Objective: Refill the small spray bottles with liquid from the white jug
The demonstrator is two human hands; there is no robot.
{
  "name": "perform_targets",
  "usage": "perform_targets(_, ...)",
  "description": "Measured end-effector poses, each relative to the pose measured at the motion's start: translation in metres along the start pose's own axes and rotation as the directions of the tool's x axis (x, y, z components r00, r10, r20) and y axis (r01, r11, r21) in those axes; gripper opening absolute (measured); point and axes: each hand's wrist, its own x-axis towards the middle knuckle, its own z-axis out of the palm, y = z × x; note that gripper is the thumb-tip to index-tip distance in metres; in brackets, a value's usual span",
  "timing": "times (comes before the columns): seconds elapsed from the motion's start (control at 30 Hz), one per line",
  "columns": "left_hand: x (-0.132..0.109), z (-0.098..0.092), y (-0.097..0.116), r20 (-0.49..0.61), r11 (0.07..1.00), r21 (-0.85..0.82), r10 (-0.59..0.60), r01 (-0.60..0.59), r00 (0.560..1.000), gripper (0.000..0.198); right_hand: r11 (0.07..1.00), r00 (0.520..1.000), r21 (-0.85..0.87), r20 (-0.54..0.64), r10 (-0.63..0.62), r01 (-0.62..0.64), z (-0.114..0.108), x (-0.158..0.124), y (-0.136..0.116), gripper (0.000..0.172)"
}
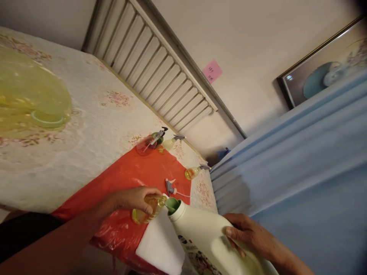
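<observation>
My left hand (143, 198) is wrapped round a small clear bottle (153, 208) of yellow liquid, tilted over the red plastic sheet (134, 172). Large and cream-coloured, a jug (209, 233) lies tipped in my right hand (243, 233), which grips its handle. The jug's green spout (172, 205) meets or nearly meets the small bottle's mouth; whether liquid is flowing cannot be made out. Below the bottle is a white folded cloth or pad (163, 242). A loose grey spray head (170, 187) with its tube rests on the red sheet.
Spray bottles (191, 173) stand along the table's far side, one pinkish (145, 146). A large yellow-green translucent container or bag (34, 95) is at the left on the floral tablecloth (94, 114). Behind are a radiator (155, 65), a pink note (212, 71) and a blue curtain (286, 160).
</observation>
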Motion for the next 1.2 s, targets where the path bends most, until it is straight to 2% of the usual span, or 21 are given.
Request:
perform_targets(0.93, 0.000, 0.001, 0.004, -0.013, 1.000, 0.016, -0.022, 0.022, 1.000, 0.061, 0.999, 1.000, 0.036, 0.005, -0.009, 0.008, 0.002, 0.001, -0.001, 0.051)
perform_targets(1.2, -0.001, 0.000, 0.002, -0.010, 1.000, 0.003, -0.012, 0.012, 1.000, 0.062, 0.988, 1.000, 0.155, -0.020, -0.018, 0.021, 0.018, 0.006, 0.019, 0.055)
